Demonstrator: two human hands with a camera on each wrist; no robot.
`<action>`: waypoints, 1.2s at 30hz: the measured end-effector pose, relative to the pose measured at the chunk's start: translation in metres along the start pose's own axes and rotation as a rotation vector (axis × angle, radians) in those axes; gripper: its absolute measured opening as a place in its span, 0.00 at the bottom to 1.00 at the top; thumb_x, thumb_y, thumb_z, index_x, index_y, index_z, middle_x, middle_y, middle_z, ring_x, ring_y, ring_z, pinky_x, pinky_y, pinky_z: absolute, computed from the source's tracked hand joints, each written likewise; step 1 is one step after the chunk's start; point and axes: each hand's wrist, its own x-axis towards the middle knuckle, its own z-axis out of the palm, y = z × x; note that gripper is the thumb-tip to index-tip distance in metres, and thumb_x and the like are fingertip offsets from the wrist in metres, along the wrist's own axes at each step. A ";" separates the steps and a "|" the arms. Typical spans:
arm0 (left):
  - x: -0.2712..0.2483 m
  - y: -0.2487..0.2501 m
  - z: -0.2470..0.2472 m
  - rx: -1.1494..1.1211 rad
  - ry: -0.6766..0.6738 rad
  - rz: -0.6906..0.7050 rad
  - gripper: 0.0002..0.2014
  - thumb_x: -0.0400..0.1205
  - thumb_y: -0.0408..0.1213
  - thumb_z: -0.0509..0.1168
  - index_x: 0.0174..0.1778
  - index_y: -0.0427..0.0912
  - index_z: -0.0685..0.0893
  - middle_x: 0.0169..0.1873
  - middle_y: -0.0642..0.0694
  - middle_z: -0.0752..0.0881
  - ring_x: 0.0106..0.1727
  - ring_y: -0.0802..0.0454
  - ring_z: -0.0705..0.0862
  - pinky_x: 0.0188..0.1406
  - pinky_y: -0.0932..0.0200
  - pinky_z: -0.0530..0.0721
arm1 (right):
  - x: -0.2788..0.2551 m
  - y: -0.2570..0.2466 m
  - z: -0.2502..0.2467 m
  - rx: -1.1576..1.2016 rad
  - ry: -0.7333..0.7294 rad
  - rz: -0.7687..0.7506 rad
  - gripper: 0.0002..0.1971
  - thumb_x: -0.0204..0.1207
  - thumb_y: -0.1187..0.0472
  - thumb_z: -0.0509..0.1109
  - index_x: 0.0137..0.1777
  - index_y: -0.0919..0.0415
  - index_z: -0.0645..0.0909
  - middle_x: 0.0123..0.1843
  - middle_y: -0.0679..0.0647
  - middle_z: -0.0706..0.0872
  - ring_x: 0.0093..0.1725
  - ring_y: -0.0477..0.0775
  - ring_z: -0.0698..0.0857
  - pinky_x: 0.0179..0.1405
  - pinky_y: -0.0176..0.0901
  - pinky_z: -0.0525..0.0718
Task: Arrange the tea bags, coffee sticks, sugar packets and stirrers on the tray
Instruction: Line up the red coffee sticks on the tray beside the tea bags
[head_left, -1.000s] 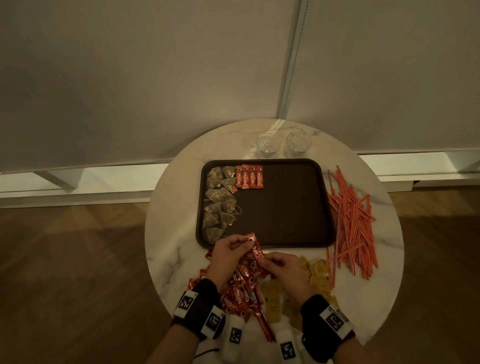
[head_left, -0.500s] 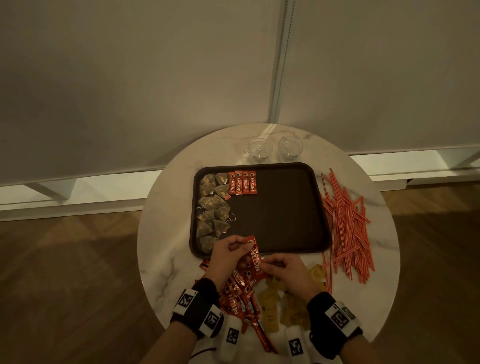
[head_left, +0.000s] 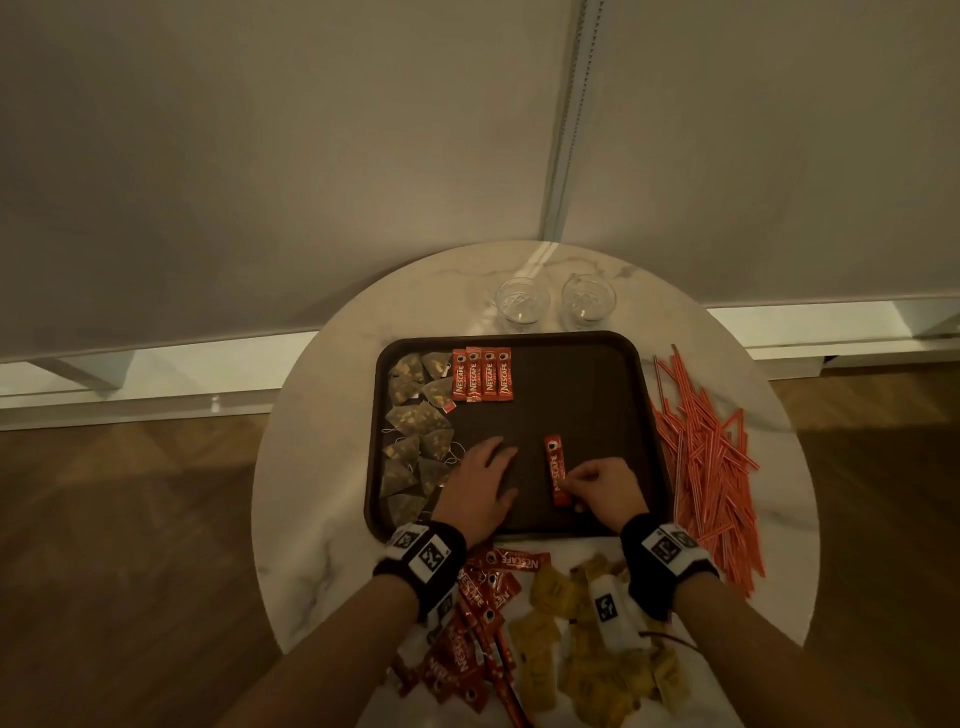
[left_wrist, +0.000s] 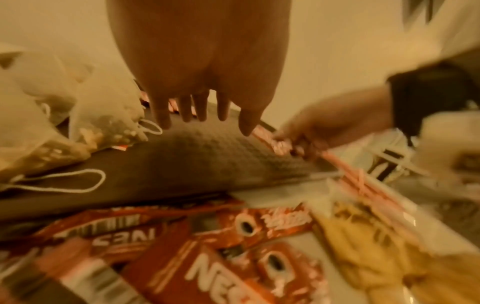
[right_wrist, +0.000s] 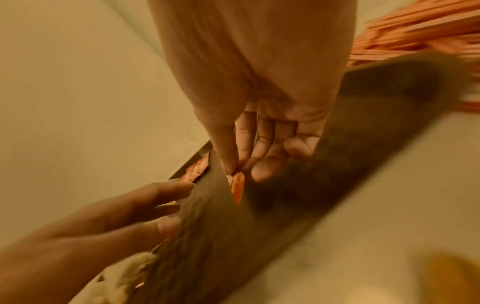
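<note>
Your right grip (head_left: 597, 486) has carried one coffee stick (head_left: 557, 470) from the pile onto the tray (head_left: 587, 415), pinching it. Your left grip (head_left: 480, 480) beside it let go, fingers straight. Four sticks (head_left: 482, 374) wait ahead.

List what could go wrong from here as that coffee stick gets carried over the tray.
1. The right hand only pinches the coffee stick near its lower end, so it could slip or land crooked, away from the row of four sticks.
2. The left hand lies open beside the tea bags; a sweep could knock them out of line or snag their strings.
3. Both wrists hang over the loose coffee sticks and sugar packets, which might be brushed off the table.
</note>
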 end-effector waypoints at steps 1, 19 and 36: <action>0.006 -0.001 0.003 0.072 -0.034 0.009 0.33 0.86 0.48 0.62 0.86 0.52 0.56 0.86 0.47 0.52 0.86 0.46 0.51 0.85 0.43 0.60 | 0.013 -0.006 -0.002 -0.028 0.005 0.013 0.02 0.79 0.62 0.74 0.47 0.59 0.88 0.44 0.53 0.90 0.35 0.46 0.86 0.30 0.31 0.80; 0.018 -0.016 0.050 0.298 -0.080 -0.009 0.34 0.87 0.61 0.41 0.82 0.57 0.28 0.82 0.50 0.24 0.82 0.46 0.23 0.81 0.43 0.29 | 0.139 -0.082 0.003 -0.207 0.097 -0.073 0.05 0.74 0.57 0.78 0.41 0.52 0.84 0.44 0.51 0.89 0.45 0.52 0.89 0.51 0.56 0.91; 0.015 -0.018 0.054 0.251 -0.001 0.013 0.34 0.88 0.60 0.43 0.85 0.57 0.35 0.84 0.51 0.28 0.83 0.49 0.25 0.81 0.44 0.30 | 0.143 -0.097 0.004 -0.264 0.088 -0.058 0.08 0.76 0.50 0.76 0.40 0.50 0.82 0.38 0.50 0.89 0.40 0.50 0.89 0.51 0.56 0.90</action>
